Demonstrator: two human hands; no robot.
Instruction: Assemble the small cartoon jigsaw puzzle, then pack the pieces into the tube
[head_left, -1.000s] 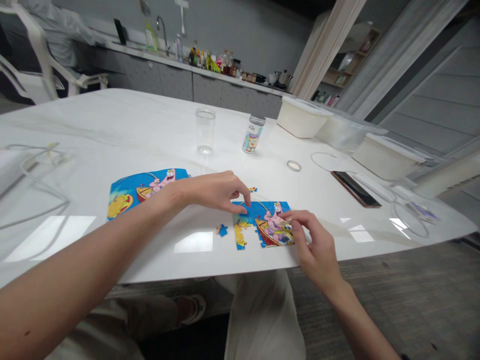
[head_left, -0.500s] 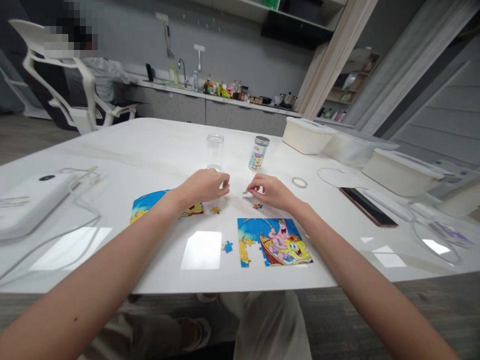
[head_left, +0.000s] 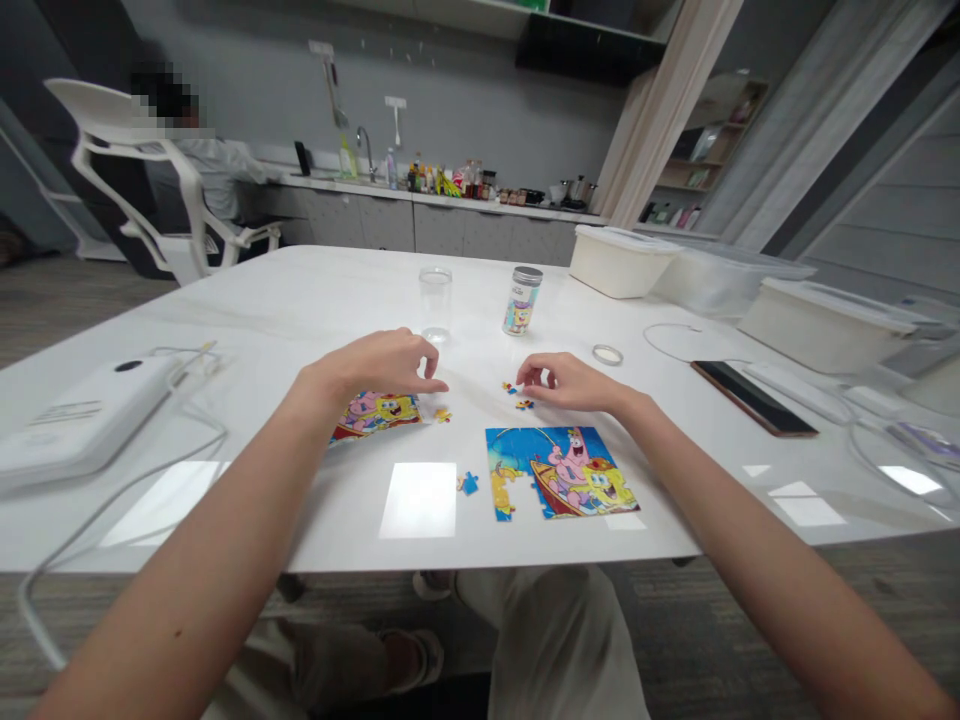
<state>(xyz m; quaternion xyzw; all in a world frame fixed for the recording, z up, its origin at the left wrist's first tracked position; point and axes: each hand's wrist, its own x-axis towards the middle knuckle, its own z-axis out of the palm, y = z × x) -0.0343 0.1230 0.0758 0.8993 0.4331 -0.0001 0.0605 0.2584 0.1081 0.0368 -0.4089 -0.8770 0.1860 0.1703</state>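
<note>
A partly built cartoon jigsaw (head_left: 562, 473) lies near the front edge of the white table (head_left: 300, 300). A printed picture sheet (head_left: 375, 412) lies to its left, half under my left arm. My left hand (head_left: 382, 365) hovers over that sheet with thumb and forefinger pinched; what they hold is too small to name. My right hand (head_left: 574, 384) rests beyond the jigsaw, fingers curled onto loose pieces (head_left: 517, 395). Another loose piece (head_left: 442, 414) lies by my left hand, and a blue piece (head_left: 469, 484) sits left of the jigsaw.
Behind the hands stand a clear cup (head_left: 435, 292), a small printed jar (head_left: 521, 301) and its lid (head_left: 607, 354). A phone (head_left: 754, 398), cables and white tubs (head_left: 619, 262) fill the right side. A white device (head_left: 82, 420) lies left. A person sits in a chair (head_left: 135, 170) at the back.
Both hands left the jigsaw and moved up to the loose pieces beyond it. In the last half second they drew slightly apart, and my view shifted a little.
</note>
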